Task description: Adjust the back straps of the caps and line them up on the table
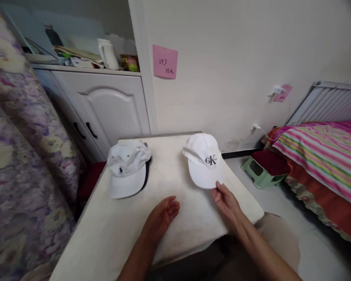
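A white baseball cap [203,150] with a dark "CK" mark sits at the right of the white table, its brim pointing toward me. My right hand [226,199] pinches the front edge of that brim, thumb on top and fingers underneath. Over the middle of the table is my left hand [163,214], empty, its fingers loosely bent and apart. On the left side lies another white cap [127,166] with a small dark emblem. Something dark, perhaps a further cap's brim, shows along its right edge; most of it is hidden beneath.
The white table [175,175] stands against the wall and a white cabinet [108,103]. A floral curtain [32,156] hangs at the left. To the right are a green stool [259,173] and a bed with a striped cover [327,156].
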A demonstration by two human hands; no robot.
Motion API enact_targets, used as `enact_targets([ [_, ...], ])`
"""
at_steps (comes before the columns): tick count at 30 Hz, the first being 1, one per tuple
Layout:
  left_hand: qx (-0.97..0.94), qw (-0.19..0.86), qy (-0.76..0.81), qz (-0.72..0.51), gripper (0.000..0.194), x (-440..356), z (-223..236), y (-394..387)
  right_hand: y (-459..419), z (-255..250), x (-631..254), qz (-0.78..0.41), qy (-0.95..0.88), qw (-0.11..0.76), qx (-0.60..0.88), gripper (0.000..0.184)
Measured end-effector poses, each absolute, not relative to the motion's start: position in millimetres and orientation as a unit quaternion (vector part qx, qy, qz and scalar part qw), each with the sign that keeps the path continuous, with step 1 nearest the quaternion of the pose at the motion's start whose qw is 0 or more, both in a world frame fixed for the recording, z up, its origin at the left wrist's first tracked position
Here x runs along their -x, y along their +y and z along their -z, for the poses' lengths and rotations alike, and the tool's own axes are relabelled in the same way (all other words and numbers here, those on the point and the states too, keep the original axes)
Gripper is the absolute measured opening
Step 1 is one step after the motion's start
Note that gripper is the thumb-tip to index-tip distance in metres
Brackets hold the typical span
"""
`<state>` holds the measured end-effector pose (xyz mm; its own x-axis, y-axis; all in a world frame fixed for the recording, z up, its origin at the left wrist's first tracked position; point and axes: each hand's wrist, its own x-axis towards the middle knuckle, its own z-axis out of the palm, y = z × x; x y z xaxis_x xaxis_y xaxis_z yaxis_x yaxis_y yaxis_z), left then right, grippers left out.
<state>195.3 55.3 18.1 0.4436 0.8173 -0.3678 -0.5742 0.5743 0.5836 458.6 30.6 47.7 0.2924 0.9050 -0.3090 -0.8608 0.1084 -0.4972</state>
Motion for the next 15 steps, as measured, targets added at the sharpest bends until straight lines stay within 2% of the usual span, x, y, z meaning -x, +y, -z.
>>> enact_targets([
  [4,-0.185,0.832,0.313,-0.419,0.016,-193.8,-16.0,55.8,132.3,-56.1,-488.8,-0.582,-0.041,0.750,0.311,0.023],
  [8,-0.176,0.832,0.313,-0.423,0.019,-193.1,-14.9,55.7,206.2,-43.4,-507.5,-0.580,-0.027,0.742,0.334,0.023],
  [11,-0.173,0.834,0.312,-0.420,0.020,-192.7,-16.6,55.5,228.6,-25.8,-517.1,-0.575,-0.014,0.733,0.363,0.015],
  [15,-0.183,0.835,0.314,-0.414,0.018,-192.6,-21.0,55.1,232.5,-8.9,-527.7,-0.571,-0.008,0.718,0.398,0.031],
])
